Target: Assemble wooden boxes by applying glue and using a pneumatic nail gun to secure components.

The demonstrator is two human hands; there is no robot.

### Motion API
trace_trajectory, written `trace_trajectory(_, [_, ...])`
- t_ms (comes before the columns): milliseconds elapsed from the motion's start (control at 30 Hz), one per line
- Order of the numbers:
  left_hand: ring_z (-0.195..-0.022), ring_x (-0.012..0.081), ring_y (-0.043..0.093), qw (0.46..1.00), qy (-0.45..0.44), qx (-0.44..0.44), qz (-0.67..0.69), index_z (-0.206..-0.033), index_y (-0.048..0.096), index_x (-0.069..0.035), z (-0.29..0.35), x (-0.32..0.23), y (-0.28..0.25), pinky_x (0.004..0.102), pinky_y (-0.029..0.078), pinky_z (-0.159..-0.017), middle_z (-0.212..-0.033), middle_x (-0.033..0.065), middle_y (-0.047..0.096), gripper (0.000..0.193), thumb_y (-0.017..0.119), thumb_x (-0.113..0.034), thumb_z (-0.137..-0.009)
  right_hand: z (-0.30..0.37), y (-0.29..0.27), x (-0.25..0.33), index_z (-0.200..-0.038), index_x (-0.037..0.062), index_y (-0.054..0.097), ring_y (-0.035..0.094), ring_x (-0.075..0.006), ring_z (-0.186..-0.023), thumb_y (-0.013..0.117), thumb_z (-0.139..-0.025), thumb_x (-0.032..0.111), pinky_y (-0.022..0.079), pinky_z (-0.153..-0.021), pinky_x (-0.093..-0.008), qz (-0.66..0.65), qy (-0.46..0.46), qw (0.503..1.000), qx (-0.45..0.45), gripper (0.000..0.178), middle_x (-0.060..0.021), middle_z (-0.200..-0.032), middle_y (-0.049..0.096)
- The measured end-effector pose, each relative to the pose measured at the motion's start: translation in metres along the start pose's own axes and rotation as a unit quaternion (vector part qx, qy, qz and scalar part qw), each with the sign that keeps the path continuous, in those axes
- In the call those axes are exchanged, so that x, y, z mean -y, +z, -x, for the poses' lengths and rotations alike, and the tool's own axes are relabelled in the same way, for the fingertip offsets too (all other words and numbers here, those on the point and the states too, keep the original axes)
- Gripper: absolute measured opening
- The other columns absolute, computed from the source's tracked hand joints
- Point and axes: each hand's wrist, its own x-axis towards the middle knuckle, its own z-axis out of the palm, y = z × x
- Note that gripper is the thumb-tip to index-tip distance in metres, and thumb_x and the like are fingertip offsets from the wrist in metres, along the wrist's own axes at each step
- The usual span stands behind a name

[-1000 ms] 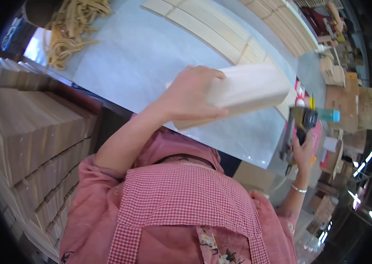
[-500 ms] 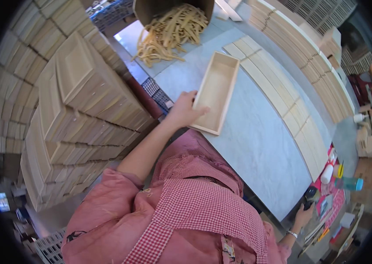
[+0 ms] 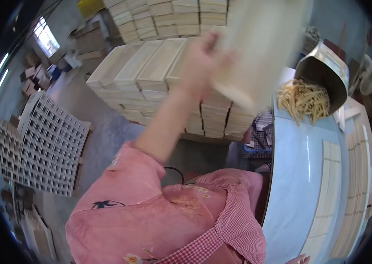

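My left hand [image 3: 205, 61] is raised in front of me, gripping a long open wooden box [image 3: 260, 57] by its near-left side. Both hand and box are smeared by motion. Behind and below them stands a big stack of similar pale wooden boxes [image 3: 159, 61], its top row showing open troughs. Only a bit of my right hand [image 3: 299, 259] shows at the bottom edge, beside the worktable [image 3: 289, 176]. Its fingers are mostly cut off, so what they hold, if anything, is hidden.
A tipped container [image 3: 326, 72] spills tan strips [image 3: 302, 101] onto the table's far end. Bundled thin boards [image 3: 326, 185] and a taller row of boards [image 3: 355, 176] lie along its right. A blue crate [image 3: 258, 152] sits below the table. White slatted stacks [image 3: 54, 145] stand at left.
My view has swung left toward the stacked boxes. My left hand has lifted the box off the table and carried it over beside the stack. My right hand has mostly left the picture.
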Motion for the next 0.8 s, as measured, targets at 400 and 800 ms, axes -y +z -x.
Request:
trace_trajectory(400, [-0.089, 0.0248, 0.065, 0.953, -0.131, -0.144, -0.233, -0.123, 0.063, 0.009, -0.063, -0.004, -0.176, 0.0299, 0.053, -0.074, -0.108, 0.0217, 0.069, 0.046, 0.056, 0.005, -0.078, 0.024, -0.007, 0.253, -0.115, -0.0036, 0.068, 0.069, -0.0369, -0.090, 0.069, -0.092, 0.026, 0.057, -0.083, -0.0420, -0.029, 0.050, 0.984, 0.168, 0.038, -0.0239, -0.102, 0.071])
trace_trajectory(800, [-0.123, 0.0259, 0.053, 0.930, -0.190, -0.124, -0.287, -0.144, 0.056, -0.015, -0.105, 0.041, -0.233, 0.0433, 0.043, -0.103, -0.140, 0.0136, 0.055, 0.056, 0.066, -0.025, -0.091, 0.040, -0.048, 0.222, -0.126, -0.0053, 0.062, 0.064, -0.0308, -0.108, 0.064, -0.093, 0.011, 0.052, -0.097, -0.0376, -0.020, 0.085, 0.976, 0.202, 0.037, -0.0209, -0.119, 0.067])
